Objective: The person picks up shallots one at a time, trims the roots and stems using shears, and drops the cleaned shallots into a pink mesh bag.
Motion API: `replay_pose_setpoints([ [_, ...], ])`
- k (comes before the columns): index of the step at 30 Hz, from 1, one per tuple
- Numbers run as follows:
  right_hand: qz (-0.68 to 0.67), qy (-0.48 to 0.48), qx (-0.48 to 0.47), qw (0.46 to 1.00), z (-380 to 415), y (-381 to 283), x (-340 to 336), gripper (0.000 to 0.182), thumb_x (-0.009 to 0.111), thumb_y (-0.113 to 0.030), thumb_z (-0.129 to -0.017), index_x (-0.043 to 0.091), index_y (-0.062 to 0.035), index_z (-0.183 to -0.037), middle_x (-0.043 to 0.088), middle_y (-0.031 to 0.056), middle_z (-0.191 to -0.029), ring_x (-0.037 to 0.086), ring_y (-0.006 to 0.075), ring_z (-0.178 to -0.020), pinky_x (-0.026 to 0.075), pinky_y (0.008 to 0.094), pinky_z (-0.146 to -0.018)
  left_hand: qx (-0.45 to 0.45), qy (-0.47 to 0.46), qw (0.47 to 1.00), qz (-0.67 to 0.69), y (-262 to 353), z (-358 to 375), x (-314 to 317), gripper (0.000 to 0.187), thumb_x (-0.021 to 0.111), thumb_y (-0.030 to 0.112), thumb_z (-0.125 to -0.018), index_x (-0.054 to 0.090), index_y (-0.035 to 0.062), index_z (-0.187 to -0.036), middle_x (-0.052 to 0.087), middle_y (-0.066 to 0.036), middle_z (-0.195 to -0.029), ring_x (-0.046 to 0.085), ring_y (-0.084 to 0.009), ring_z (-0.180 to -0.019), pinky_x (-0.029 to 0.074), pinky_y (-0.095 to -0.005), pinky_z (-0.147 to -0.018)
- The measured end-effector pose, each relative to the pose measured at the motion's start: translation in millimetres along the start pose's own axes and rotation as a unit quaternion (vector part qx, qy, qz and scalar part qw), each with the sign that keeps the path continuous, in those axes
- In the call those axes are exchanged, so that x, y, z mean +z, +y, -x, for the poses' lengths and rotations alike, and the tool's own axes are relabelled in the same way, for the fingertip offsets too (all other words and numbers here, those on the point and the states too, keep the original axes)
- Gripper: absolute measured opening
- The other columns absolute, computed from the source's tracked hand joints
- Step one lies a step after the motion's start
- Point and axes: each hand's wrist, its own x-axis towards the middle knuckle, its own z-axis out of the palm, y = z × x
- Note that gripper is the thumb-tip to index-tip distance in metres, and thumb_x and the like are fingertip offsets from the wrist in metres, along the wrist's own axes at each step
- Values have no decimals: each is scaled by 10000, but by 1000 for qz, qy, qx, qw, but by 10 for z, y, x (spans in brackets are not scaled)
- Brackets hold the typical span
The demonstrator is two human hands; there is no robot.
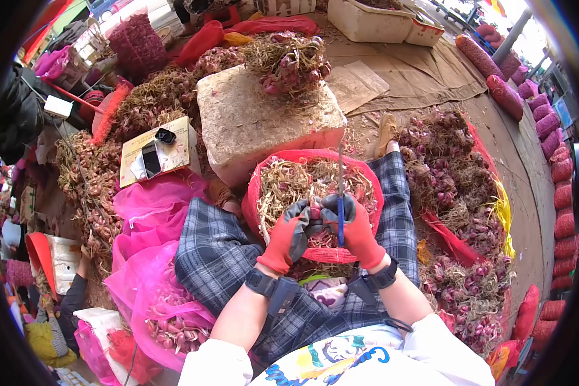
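shallot: one small reddish bulb [315, 211] pinched between both gloves, right over the red mesh sack [273, 168] sitting in the person's lap
left hand [288, 235]: red-and-grey glove, fingers curled around the bulb, steadying it
right hand [357, 230]: closed on a blue-handled knife [340, 193], blade pointing up and away, thumb side pressed to the bulb
how I'd do it: keep the bulb low over the sack so trimmings drop in, and cut away from the left thumb, I reckon
sack contents: dry straw-coloured tops and roots [296, 183]
around: foam block [264, 122] with a bunch on it, pink mesh bag [167, 302] of bulbs at the left knee, untrimmed piles [457, 193] on the right
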Motion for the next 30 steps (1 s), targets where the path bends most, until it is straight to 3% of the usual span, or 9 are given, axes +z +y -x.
replay_pose_setpoints([
  [3,94,14,-67,993,-5,127,-17,208,679,-50,-808,577,3,-981,625,35,-874,580,95,-807,498,255,-724,25,-32,999,-8,-4,20,-17,335,503,161,-947,479,42,-1260,617,-33,-1066,604,-127,-923,500,-278,-811],
  [6,36,57,-12,998,-84,336,-132,206,679,-61,-811,587,-3,-986,624,37,-847,584,87,-728,497,236,-650,45,24,999,-6,50,62,139,323,483,111,-942,499,32,-1255,615,-25,-1073,597,-111,-915,493,-268,-817],
  [10,-109,7,106,988,-51,230,-312,286,683,-88,-813,577,-27,-1072,637,22,-852,588,60,-678,466,202,-562,103,81,973,-188,78,45,161,292,475,42,-928,542,3,-1209,608,1,-1044,570,-85,-916,472,-264,-842],
  [13,-62,-14,81,995,-75,105,-263,284,707,-98,-800,582,-17,-1042,633,15,-865,591,69,-724,480,210,-620,174,86,895,-401,49,41,209,290,500,13,-892,563,9,-1176,620,-53,-1067,571,-120,-935,452,-263,-866],
  [14,-39,-2,53,998,-109,160,-224,266,714,-80,-786,588,-13,-1010,625,3,-873,577,71,-780,475,222,-701,164,94,914,-360,34,53,247,297,593,12,-827,586,-1,-1123,620,-91,-1058,590,-188,-930,457,-297,-860],
  [17,32,-13,-16,999,-119,216,-181,248,708,-55,-778,592,-9,-992,623,1,-884,558,69,-821,458,231,-760,219,113,809,-533,57,105,281,271,566,-18,-843,585,-13,-1113,621,-44,-1036,581,-119,-957,452,-253,-849],
  [20,5,-17,-21,1000,-117,239,-170,235,699,-48,-782,591,-4,-985,623,3,-879,558,70,-805,460,235,-751,224,115,843,-475,-138,20,29,270,575,-23,-834,583,-24,-1103,625,-53,-1003,588,-126,-942,459,-257,-853],
  [25,-71,-24,33,997,-97,119,-232,205,686,-63,-797,593,-5,-970,627,28,-849,576,82,-722,470,235,-658,79,67,969,-223,34,68,171,278,533,23,-881,556,-24,-1153,623,-39,-1008,592,-108,-915,480,-270,-843],
  [30,-191,-18,118,974,-82,80,-220,168,650,-105,-826,588,-1,-943,625,48,-792,573,101,-637,464,234,-573,8,31,999,-38,11,35,70,275,482,65,-911,550,15,-1172,624,-27,-984,608,-118,-863,517,-298,-798],
])
